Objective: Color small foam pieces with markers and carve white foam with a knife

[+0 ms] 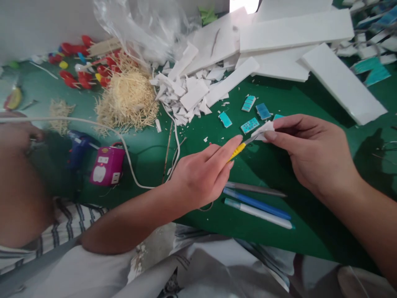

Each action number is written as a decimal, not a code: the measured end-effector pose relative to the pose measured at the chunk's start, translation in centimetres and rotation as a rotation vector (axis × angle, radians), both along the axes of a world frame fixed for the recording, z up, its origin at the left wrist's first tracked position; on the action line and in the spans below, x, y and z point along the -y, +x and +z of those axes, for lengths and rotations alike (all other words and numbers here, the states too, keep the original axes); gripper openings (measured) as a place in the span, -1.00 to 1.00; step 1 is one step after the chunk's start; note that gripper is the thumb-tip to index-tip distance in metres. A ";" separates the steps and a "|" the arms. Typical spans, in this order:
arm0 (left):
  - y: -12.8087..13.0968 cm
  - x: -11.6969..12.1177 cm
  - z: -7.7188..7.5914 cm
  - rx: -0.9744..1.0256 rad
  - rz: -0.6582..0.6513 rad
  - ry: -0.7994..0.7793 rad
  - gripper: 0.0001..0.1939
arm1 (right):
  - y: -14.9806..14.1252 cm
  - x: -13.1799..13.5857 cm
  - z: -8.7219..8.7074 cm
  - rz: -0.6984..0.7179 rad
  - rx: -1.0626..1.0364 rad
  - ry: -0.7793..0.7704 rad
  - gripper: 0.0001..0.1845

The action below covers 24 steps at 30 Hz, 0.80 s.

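My left hand is closed around a yellow utility knife, its blade pointing up and to the right. The blade touches a small white foam piece, which the thumb and fingertips of my right hand pinch. Just beyond lie several small foam pieces coloured blue on top, among them a striped one and a dotted one. Below my hands, a grey pointed blade-like tool, a blue pen and a white pen with teal ends lie side by side on the green table.
White foam scraps and long foam boards cover the back. Toothpicks are heaped at left, near a magenta power adapter and a blue glue gun. A white cable crosses there. Another person's arm rests at far left.
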State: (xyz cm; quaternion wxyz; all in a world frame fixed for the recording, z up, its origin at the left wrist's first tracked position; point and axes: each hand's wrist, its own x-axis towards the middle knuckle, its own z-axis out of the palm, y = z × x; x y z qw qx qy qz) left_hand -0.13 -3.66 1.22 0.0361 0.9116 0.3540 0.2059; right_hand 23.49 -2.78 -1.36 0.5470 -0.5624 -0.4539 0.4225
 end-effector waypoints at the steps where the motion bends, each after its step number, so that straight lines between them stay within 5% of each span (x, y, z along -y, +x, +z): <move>1: 0.0 0.0 0.0 0.001 -0.004 0.004 -0.62 | 0.0 0.0 0.1 -0.003 0.005 -0.009 -0.85; 24: 0.1 -0.1 -0.2 0.024 -0.016 0.037 -0.63 | 0.3 0.1 1.1 0.035 0.017 -0.200 -0.82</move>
